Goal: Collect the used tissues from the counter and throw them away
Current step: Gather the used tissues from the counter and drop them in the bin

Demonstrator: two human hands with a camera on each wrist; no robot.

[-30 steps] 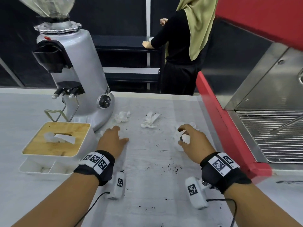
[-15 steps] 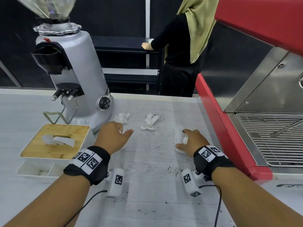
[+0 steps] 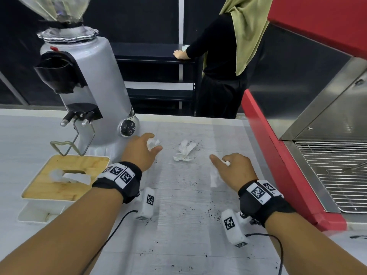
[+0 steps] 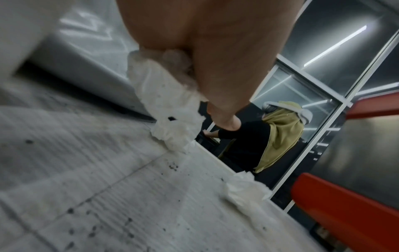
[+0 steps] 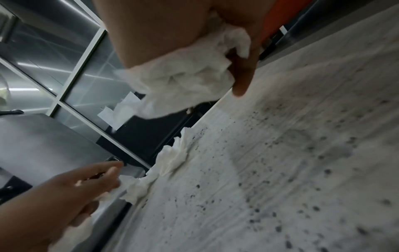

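Three crumpled white tissues are in play on the pale counter [image 3: 188, 195]. My left hand [image 3: 153, 142] is beside the grinder's base and grips one tissue [image 4: 168, 105], whose lower end touches the counter. My right hand [image 3: 220, 160] holds a second tissue [image 5: 187, 75] bunched in its palm, index finger extended, with a loose end hanging down [image 3: 214, 176]. The third tissue [image 3: 184, 150] lies free between the two hands, also seen as the loose tissue [image 5: 172, 158] from the right wrist.
A silver coffee grinder [image 3: 89, 86] stands at the back left. A tissue box with a wooden lid [image 3: 65, 175] sits in front of it. A red espresso machine [image 3: 278, 155] with a drip grate [image 3: 337, 171] lines the right. Coffee grounds [image 3: 190, 211] speckle the counter. A person [image 3: 224, 62] stands beyond it.
My left hand has reached forward to the tissue by the grinder and closed on it. My right hand has kept its tissue and stayed about where it was.
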